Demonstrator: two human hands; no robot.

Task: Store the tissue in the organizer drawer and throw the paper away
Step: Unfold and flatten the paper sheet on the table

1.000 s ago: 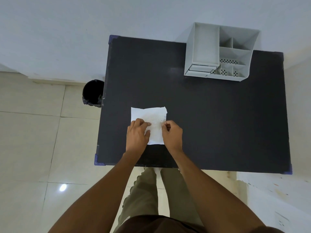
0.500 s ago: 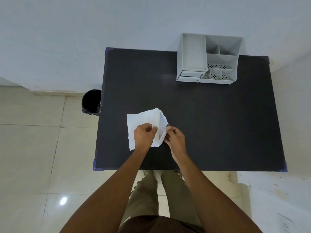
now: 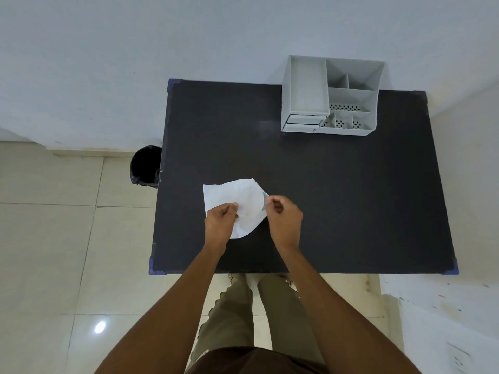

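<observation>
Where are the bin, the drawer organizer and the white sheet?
bin (image 3: 145, 166): head view, dark inside.
drawer organizer (image 3: 306, 86): head view, floor of its big left tray.
white sheet (image 3: 243, 197): head view, upper middle, between the hands.

Black table (image 3: 337, 206), blue corner caps, against white wall (image 3: 135, 49); beige tiled floor (image 3: 48, 252).
</observation>
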